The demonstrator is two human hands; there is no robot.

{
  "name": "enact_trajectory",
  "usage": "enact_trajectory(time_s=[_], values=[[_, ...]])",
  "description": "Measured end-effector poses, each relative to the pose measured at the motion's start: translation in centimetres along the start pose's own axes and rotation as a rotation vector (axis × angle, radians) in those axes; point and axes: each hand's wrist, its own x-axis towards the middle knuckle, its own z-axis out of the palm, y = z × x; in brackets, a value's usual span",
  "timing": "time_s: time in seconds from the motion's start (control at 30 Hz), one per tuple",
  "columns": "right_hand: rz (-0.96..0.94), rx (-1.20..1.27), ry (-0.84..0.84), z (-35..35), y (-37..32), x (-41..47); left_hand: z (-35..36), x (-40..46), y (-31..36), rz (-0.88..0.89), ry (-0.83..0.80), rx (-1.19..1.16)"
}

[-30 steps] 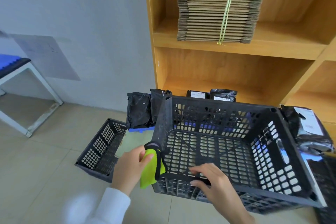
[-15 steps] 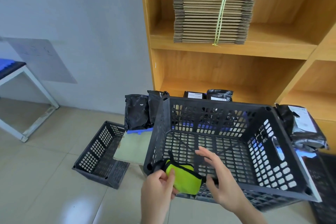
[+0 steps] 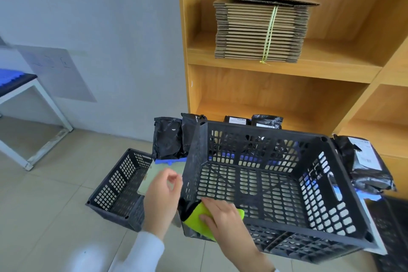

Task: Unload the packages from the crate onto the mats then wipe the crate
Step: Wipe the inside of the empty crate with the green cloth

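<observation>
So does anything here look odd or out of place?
Only the big crate: it sits tilted, its open top turned toward the person, not flat on the floor. That suits wiping, with the right hand pressing a green cloth inside. The small crate holds a flat pale sheet. Nothing looks spilled or broken.

A tall open wooden shelving unit (image 3: 287, 86) in a honey-brown finish stands against a pale grey wall (image 3: 99, 17). On one of its shelves lies a flat stack of folded brown corrugated cardboard (image 3: 260, 28), bound by a thin yellow-green strap (image 3: 269, 33). At far left a white metal-framed table (image 3: 33, 106) with a dark top stands on a beige tiled floor (image 3: 44, 216).
</observation>
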Motion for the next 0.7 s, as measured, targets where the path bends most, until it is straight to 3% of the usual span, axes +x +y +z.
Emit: enact_trajectory(time_s=[0.07, 0.17, 0.23, 0.7], values=[[0.030, -0.001, 0.031, 0.4, -0.4, 0.2, 1.2, 2.7, -0.8, 0.023, -0.068, -0.004], [0.039, -0.038, 0.078, 0.9, -0.3, 0.3, 3.5, 4.9, -1.7, 0.003, -0.393, -0.060], [0.005, -0.068, 0.082, 0.9, 0.1, 0.2, 4.8, 5.2, -1.9, 0.033, -0.467, -0.064], [-0.143, -0.141, 0.114, -3.6, 7.7, -5.4, 6.3, 4.6, -2.7, 0.030, -0.280, 0.031]])
